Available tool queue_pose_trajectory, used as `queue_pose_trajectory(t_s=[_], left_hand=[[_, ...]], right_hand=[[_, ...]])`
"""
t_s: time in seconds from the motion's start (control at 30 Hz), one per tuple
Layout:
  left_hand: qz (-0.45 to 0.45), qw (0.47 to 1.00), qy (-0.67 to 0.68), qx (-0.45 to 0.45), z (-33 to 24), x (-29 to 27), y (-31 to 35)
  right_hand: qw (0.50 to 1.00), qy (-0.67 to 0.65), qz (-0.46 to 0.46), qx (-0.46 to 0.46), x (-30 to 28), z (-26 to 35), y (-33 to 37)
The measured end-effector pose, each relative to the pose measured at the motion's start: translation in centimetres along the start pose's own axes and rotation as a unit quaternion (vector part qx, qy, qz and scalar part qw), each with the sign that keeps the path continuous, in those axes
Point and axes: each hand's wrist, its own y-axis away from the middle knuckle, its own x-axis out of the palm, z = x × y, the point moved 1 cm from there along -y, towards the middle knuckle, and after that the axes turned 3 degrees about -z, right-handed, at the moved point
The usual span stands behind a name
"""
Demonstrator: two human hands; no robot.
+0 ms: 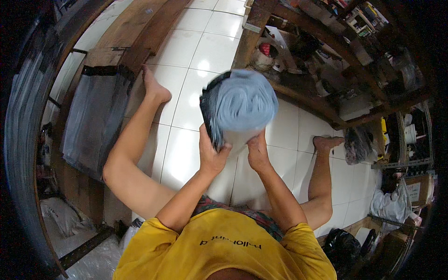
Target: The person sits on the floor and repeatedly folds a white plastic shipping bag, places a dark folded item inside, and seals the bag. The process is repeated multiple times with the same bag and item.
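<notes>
A thick roll of blue-grey plastic sheeting or bags [247,100] is held up in front of me, its coiled end facing upward and a black edge along its left side. My left hand [213,156] is closed against the lower left of the roll, thumb toward me. On its lower right side my right hand [258,153] grips it in the same way. The far fingers of both hands are hidden behind the roll, and the roll is slightly blurred. Beneath it lies the white tiled floor [193,95].
To my left, a stack of flat grey plastic bags [95,121] rests on a wooden bench [123,35]. A wooden shelf unit [303,95] with mixed goods stands at the far right. A white plastic bag [392,205] and a black bag [342,245] are at the near right.
</notes>
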Motion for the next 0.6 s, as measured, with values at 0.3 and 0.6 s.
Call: queue_pose_trajectory(t_s=[0.3, 0.6], left_hand=[[0.117, 0.993, -0.006, 0.033, 5.2, -2.4, -1.6], [0.169, 0.982, -0.087, 0.005, 8.9, -3.7, -1.9]], right_hand=[[0.993, 0.052, 0.046, -0.1, -4.3, 6.7, -3.6], [0.735, 0.586, 0.178, -0.289, 3.8, 14.8, -8.9]])
